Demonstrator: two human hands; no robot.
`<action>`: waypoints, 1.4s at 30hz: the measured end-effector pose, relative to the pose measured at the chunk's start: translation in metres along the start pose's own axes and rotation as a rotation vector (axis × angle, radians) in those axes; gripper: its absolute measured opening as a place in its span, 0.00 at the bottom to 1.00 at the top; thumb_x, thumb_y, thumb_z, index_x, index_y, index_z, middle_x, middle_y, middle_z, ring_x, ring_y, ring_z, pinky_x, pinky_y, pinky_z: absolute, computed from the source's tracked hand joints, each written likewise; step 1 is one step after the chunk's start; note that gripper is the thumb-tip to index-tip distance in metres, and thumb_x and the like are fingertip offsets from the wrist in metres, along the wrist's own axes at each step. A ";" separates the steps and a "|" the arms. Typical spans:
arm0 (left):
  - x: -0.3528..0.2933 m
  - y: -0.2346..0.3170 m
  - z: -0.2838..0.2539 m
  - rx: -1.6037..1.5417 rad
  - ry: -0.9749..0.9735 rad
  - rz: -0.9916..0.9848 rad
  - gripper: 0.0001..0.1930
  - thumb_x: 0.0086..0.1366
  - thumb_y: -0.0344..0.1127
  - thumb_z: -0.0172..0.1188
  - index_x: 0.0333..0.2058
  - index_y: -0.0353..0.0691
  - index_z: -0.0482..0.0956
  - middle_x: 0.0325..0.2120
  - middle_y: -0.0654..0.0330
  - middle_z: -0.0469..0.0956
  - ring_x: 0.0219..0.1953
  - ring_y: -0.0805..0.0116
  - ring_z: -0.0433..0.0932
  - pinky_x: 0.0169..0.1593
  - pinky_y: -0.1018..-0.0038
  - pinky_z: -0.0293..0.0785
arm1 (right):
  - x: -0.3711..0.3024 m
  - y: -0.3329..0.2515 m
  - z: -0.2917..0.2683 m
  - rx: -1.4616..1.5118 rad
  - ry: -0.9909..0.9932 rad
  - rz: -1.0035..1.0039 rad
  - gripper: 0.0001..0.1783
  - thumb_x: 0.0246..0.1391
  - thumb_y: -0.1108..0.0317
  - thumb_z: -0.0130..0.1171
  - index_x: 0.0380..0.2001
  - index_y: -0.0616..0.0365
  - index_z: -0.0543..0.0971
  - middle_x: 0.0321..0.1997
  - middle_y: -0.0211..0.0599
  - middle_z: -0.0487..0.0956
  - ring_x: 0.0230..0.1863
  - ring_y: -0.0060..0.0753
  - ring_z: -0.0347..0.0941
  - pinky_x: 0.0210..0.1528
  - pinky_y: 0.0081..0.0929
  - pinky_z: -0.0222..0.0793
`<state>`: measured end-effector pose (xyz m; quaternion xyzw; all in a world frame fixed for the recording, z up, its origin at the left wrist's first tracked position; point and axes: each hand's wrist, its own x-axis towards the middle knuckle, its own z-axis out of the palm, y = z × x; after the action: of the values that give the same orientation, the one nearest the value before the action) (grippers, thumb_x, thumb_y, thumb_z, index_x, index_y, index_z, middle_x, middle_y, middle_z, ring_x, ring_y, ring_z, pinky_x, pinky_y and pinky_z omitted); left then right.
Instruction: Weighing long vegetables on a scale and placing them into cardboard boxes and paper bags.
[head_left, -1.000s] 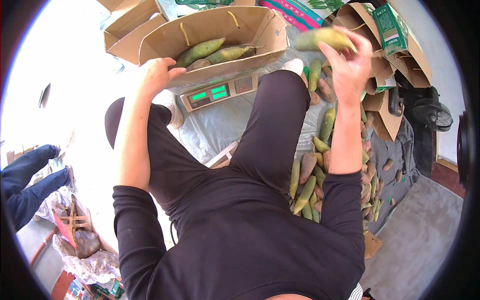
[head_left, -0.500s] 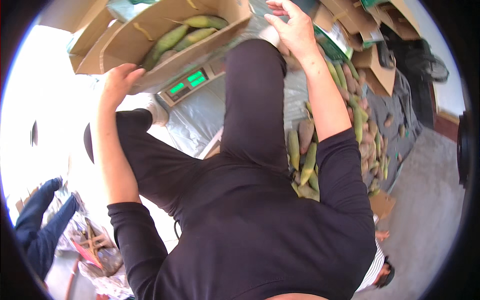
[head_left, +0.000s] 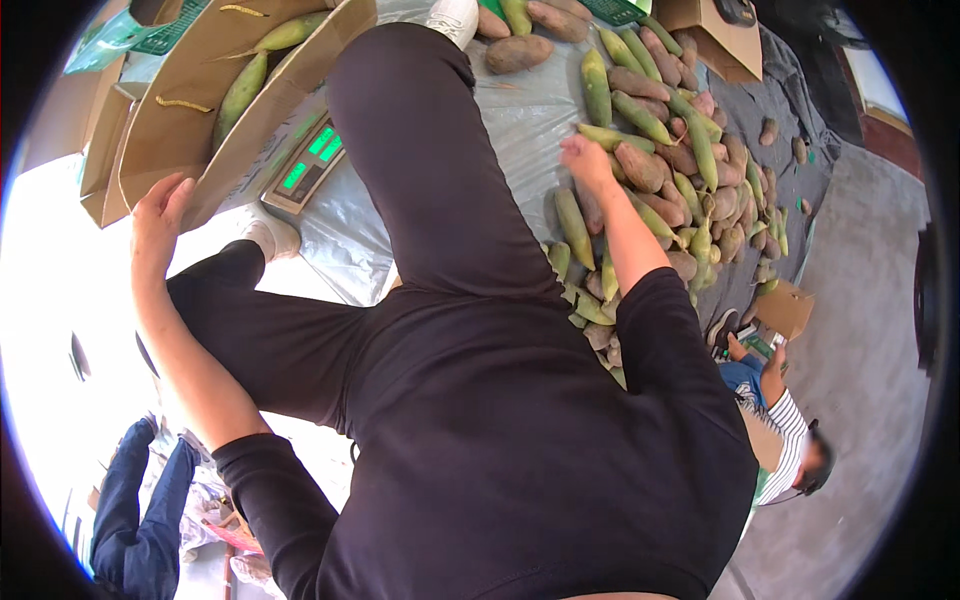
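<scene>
At the left, my left hand (head_left: 157, 225) is closed with thumb and fingers on the near corner of a long cardboard box (head_left: 290, 85). Inside the box lie green radishes (head_left: 240, 100) with thin tails. My right hand (head_left: 588, 165) reaches over a large pile of green radishes and reddish-brown root vegetables (head_left: 640, 168). Its curled fingers are close to the end of a green radish (head_left: 612, 138); motion blur hides whether they grip anything. The box is at a scale (head_left: 305, 165) with green lit displays; whether it rests on it cannot be told.
Grey plastic sheeting (head_left: 520, 110) covers the floor between my legs and the pile. A green crate (head_left: 170, 30) and another cardboard box (head_left: 715, 40) stand farther off. A person in a striped top (head_left: 785, 430) is at the right; another's jeans (head_left: 150, 510) show at lower left.
My right hand has come down from beyond my knee to the pile. My left hand stays at the box corner. The view has turned, shifting the box left and showing more of the pile.
</scene>
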<state>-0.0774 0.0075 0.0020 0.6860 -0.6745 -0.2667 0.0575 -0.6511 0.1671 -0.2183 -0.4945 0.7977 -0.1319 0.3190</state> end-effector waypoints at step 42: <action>0.001 -0.001 0.005 0.024 0.223 -0.037 0.20 0.57 0.44 0.59 0.42 0.32 0.76 0.34 0.48 0.79 0.39 0.60 0.78 0.43 0.69 0.72 | -0.071 0.006 0.082 -0.769 -0.446 0.121 0.18 0.47 0.72 0.53 0.44 0.50 0.69 0.49 0.41 0.68 0.54 0.47 0.64 0.51 0.39 0.67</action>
<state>-0.0792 0.0083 -0.0031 0.7243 -0.6543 -0.1818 0.1190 -0.5812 0.2402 -0.2566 -0.5460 0.7280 0.3028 0.2833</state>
